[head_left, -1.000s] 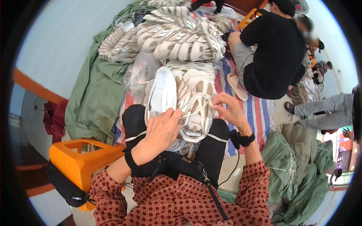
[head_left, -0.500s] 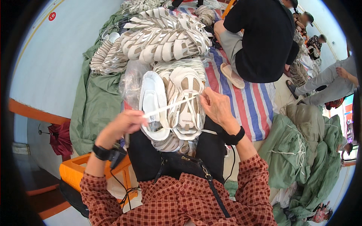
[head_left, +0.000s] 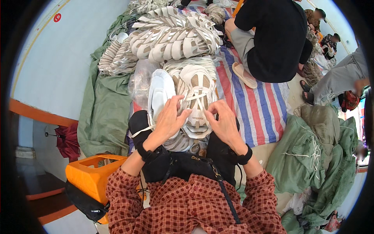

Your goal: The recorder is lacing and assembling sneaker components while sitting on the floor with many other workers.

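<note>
A white and beige shoe upper lies toe away from me over my knees, with a white shoelace crossing its front. My left hand is at its left edge, thumb and forefinger spread apart. A loose lace end trails out to the left of that hand. On the right edge of the upper, my right hand has its curled fingers and thumb closed on the side by the lacing. Against its left side rests a white shoe-shaped form, partly behind my left hand. More uppers lie stacked underneath.
Beyond are a large pile of strung uppers and a clear plastic bag. A person in black sits at the right on a striped sheet. Green sacks lie right; an orange stool stands left.
My left hand has let go of the stretched lace and moved right to the upper. The right hand has come down along its edge. The lace now lies crossed, one end hanging left.
</note>
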`<state>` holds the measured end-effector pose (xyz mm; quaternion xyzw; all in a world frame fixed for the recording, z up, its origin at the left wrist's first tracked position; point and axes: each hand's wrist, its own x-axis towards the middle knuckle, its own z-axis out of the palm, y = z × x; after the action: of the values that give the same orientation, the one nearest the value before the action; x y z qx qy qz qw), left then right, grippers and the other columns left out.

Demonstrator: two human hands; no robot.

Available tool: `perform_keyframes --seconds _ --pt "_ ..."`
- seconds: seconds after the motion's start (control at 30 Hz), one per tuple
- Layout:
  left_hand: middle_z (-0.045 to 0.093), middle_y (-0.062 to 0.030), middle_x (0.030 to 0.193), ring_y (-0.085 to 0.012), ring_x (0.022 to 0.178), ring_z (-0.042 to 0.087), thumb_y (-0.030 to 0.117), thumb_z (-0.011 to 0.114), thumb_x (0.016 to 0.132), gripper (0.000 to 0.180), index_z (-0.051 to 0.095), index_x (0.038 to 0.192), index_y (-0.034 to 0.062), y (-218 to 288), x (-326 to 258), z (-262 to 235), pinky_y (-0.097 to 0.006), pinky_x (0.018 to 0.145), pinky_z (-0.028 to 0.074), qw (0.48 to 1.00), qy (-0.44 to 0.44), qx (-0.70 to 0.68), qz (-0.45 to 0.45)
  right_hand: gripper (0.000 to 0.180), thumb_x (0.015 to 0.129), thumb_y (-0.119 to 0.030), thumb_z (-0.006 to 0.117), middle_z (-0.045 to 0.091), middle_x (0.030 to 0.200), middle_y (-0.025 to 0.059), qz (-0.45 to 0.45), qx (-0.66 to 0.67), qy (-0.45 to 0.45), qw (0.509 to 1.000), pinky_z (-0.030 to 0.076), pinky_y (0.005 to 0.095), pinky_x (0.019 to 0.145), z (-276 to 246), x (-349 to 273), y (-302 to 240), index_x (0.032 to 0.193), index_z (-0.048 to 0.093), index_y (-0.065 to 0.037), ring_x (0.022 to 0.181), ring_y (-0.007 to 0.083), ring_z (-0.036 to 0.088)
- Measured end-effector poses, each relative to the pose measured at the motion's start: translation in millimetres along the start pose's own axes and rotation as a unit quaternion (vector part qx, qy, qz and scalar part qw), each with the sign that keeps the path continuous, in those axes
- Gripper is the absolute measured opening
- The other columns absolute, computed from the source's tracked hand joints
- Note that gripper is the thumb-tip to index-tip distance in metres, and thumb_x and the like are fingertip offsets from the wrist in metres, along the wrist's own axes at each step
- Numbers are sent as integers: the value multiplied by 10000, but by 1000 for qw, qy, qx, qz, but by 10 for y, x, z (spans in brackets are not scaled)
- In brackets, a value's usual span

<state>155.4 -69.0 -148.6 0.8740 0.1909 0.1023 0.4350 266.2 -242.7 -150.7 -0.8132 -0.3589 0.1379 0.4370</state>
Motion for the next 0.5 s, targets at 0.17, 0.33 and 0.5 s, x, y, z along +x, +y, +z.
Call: perform_keyframes --seconds 0.17,0.33,0.5 --pt "525 -185 1032 -350 811 610 265 601 841 449 468 1211 46 -6 138 137 -446 730 485 995 33 86 23 229 765 -187 732 505 980 141 -103 -152 68 981 446 410 746 101 23 -61 863 591 -36 919 322 542" --pt "507 -200 1045 -412 840 593 206 558 824 397 475 1178 47 4 179 191 -488 738 481 990 42 123 46 144 824 -143 664 574 780 117 -29 75 67 995 450 355 630 94 118 0 824 569 -34 736 247 594" --pt "512 -201 1062 -392 838 598 232 574 832 425 477 1199 41 -96 168 216 -463 743 491 990 33 129 39 108 883 -119 581 572 576 39 71 99 0 993 423 284 551 -258 99 190 936 537 -37 528 112 517"
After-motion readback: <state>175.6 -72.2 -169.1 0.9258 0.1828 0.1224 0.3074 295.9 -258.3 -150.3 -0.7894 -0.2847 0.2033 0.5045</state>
